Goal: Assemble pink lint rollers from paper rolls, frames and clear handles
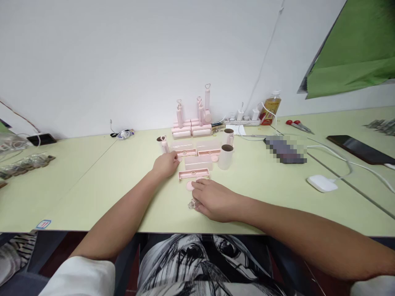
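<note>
My left hand (166,164) rests on the table with its fingers curled together. Its fingertips touch or nearly touch a pink disc (180,159); what they grip, if anything, is hidden. Just behind it stands a pink handle with a wire loop (165,144). My right hand (216,199) lies low over the table, fingers stretched out to a flat pink disc (190,186). Small clear pieces (193,204) show beside its thumb, partly covered. Ahead are a long pink holder (194,174), a translucent cover (198,163) and an upright white paper roll with a brown core (226,158).
Pink lint rollers (201,130) with upright handles stand against the wall. A power strip (242,121) and a bottle (271,107) are to their right. Farther right lie a phone (361,149), red-handled tools (299,126) and a white charger (322,183) with cables.
</note>
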### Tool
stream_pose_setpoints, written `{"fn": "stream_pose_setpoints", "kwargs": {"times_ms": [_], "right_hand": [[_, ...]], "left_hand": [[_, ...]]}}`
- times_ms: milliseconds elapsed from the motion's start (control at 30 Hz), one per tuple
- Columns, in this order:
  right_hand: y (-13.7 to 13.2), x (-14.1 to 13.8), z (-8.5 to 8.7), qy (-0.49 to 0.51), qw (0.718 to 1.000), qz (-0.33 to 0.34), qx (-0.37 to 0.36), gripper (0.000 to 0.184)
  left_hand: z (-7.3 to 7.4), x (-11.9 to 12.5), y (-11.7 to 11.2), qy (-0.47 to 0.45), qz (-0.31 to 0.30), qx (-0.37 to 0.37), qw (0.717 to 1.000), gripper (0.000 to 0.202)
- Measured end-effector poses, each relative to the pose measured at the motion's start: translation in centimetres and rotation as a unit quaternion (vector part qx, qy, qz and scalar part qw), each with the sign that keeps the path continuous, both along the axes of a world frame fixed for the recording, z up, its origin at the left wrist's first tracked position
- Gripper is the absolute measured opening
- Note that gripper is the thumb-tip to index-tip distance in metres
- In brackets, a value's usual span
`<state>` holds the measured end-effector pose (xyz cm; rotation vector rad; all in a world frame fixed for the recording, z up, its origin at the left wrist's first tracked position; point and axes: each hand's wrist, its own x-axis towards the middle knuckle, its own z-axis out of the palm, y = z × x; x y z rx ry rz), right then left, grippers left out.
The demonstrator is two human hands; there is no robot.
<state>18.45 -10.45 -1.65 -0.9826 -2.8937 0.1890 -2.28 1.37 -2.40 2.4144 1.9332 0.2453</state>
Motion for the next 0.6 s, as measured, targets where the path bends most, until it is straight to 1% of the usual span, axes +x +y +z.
{"fn": "stream_pose_setpoints", "kwargs": {"times_ms": [167, 267, 367, 433, 467, 533, 600], "right_hand": [[0.0, 0.1, -0.2, 0.001, 1.0, -0.003, 0.0, 0.03], [0.1, 0.0, -0.3, 0.002, 1.0, -0.004, 0.0, 0.031], [0.1, -0.1, -0.4, 0.002, 1.0, -0.004, 0.003, 0.032], [0.1, -0.1, -0.4, 0.002, 1.0, -0.004, 0.006, 0.032], [0.1, -0.1, -0.4, 0.001, 1.0, -0.004, 0.007, 0.032], [0.1, -0.1, -0.3, -0.001, 1.0, -0.006, 0.005, 0.032], [0.1, -0.1, -0.2, -0.003, 1.0, -0.006, 0.001, 0.03]], "left_hand": [[-0.1, 0.2, 0.0, 0.005, 0.025, 0.009, 1.0, 0.022], [0.5, 0.6, -0.5, -0.016, 0.01, 0.023, 1.0, 0.02], [2.1, 1.9, -0.6, -0.049, -0.033, 0.037, 0.998, 0.021], [3.4, 3.5, 0.1, -0.049, -0.066, 0.047, 0.996, 0.023], [4.1, 4.4, 0.7, -0.041, -0.074, 0.051, 0.995, 0.024], [5.3, 6.3, 2.3, -0.016, -0.112, 0.053, 0.992, 0.031], [6.0, 8.3, 4.0, 0.023, -0.171, 0.041, 0.984, 0.048]]}}
